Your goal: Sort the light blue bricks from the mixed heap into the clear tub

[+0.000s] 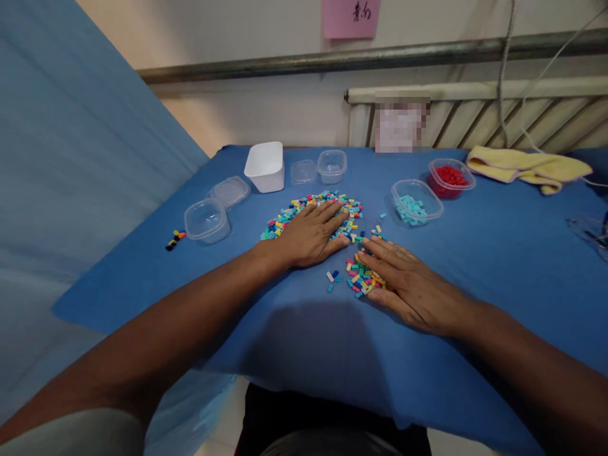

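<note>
Blue cloth covers the counter (142, 272), and small plastic bricks lie on it in two heaps, one under each hand. For work like this, flat hands and light, even pressure look the best choice: bearing down hard would likely make the bricks skid or pile on top of each other, while a gentle sideways sweep should thin them into a single layer where every colour shows. Short strokes seem wiser than long ones, since the two heaps nearly meet and could mix. The few loose bricks (331, 277) nearer the body are easily missed, so they deserve a glance.

The left hand (311, 235) is palm down with its fingers slightly spread, its grip pinching no brick that I can see. The large heap (299, 206) lies beneath it and shows beyond the fingertips and on both sides. The right hand (408, 278) is also palm down, fingers loosely extended and the thumb set apart. The small heap (361, 278) lies under and just left of its fingers; whether a brick is tucked beneath the palm, I cannot tell. Beyond the right hand, near it, stands a see-through tub (433, 217) with light blue bricks (411, 209) inside.
</note>
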Available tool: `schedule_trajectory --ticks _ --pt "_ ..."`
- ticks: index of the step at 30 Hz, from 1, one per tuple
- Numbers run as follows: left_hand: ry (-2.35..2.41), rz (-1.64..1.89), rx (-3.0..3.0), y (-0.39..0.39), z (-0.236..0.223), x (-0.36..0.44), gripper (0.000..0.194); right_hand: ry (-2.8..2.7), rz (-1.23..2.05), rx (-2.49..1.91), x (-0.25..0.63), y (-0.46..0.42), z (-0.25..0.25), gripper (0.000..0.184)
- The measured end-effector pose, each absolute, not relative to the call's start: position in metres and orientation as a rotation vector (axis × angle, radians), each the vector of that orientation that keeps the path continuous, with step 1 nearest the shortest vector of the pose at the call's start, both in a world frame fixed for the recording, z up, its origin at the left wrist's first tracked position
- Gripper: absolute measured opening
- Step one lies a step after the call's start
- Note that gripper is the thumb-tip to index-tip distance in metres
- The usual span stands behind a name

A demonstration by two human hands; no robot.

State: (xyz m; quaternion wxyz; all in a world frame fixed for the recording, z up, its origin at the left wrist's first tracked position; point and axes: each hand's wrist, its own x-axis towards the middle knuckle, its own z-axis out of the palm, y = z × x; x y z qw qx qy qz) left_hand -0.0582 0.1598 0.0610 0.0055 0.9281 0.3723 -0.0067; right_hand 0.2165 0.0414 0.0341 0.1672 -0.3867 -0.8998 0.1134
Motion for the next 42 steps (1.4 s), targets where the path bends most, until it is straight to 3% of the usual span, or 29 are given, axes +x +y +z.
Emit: schedule_trajectory --ticks 6,16,22,30,38,42 --pt "1.204 0.047 2.879 0.185 0.064 -0.026 0.079 -2.482 0.277 -1.137 0.216 0.046 0.033 0.064" --pt "0.655 -0.168 2.925 0.206 0.059 0.017 0.068 -2.299 0.198 -0.960 0.226 0.056 0.038 0.036" --pt "1.102 -0.188 2.852 0.203 0.065 -0.013 0.080 -2.288 0.263 -0.981 0.230 0.056 0.034 0.036" --pt "1.231 -0.183 2.793 0.169 0.067 -0.072 0.080 -2.312 0.263 -0.975 0.232 0.057 0.033 0.043" --pt "1.152 -0.210 2.770 0.117 0.072 -0.084 0.086 -2.676 0.177 -0.912 0.198 0.034 0.039 0.072" --pt "1.046 -0.182 2.779 0.101 0.071 -0.074 0.083 -2.725 0.137 -0.995 0.200 0.034 0.035 0.066"
